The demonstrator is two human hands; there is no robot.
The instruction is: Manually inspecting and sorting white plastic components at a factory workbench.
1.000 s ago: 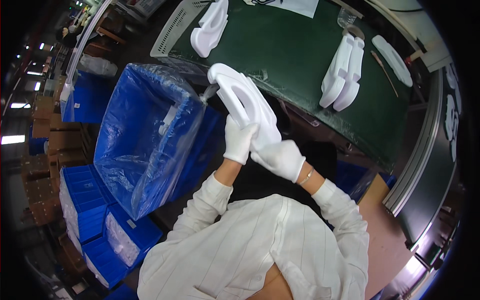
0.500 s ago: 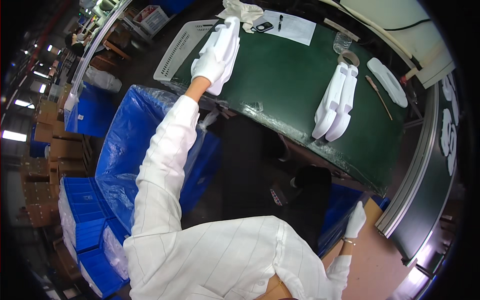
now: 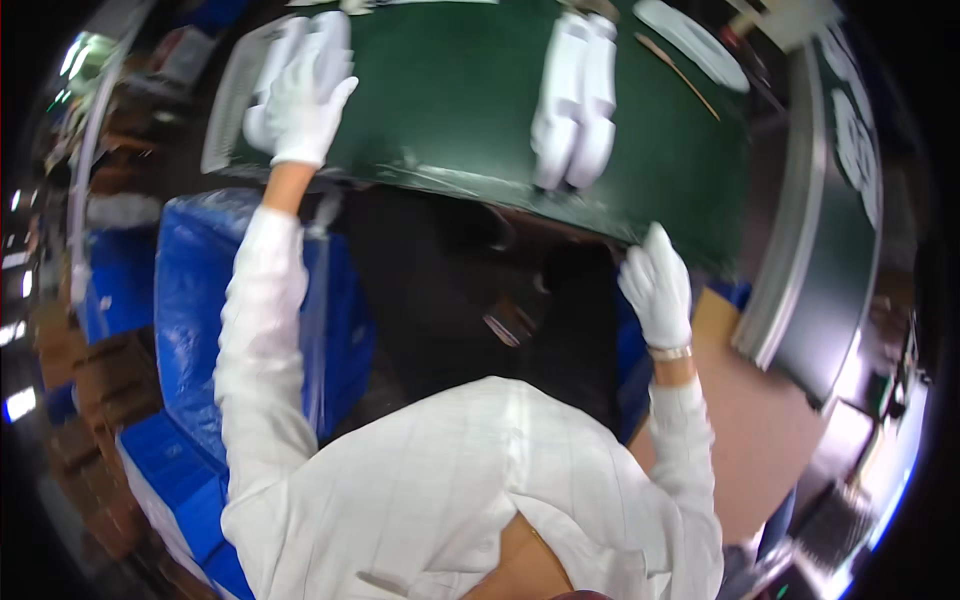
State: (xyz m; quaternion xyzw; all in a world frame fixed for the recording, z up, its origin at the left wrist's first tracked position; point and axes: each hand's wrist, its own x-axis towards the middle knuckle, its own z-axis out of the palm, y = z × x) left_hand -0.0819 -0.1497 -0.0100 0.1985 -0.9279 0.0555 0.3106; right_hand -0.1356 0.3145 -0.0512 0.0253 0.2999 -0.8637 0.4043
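Note:
My left hand (image 3: pixel 307 115), in a white glove, rests over a small stack of long white moulded plastic pieces (image 3: pixel 328 42) at the left end of the green table (image 3: pixel 440 100). Its thumb is spread away and the fingers lie flat on the pieces, not wrapped round them. My right hand (image 3: pixel 660 292), also gloved, is at the table's front edge with fingers stretched out and nothing seen in it. Ahead and to its left, two more long white plastic pieces (image 3: pixel 560 95) lie side by side. Motion blurs the picture somewhat.
A white perforated basket (image 3: pixel 222 120) stands at the table's left end. A thin brown-handled stick (image 3: pixel 678 75) and a flat white piece (image 3: pixel 692 42) lie far right. Right of the table runs a conveyor (image 3: pixel 825 260). A blue plastic-lined bin (image 3: pixel 190 310) and brown cardboard (image 3: pixel 740 440) flank me.
My right hand has come up from beside the cardboard to the table's front edge. My left hand's thumb has spread out on the stack. The whole view has shifted and turned.

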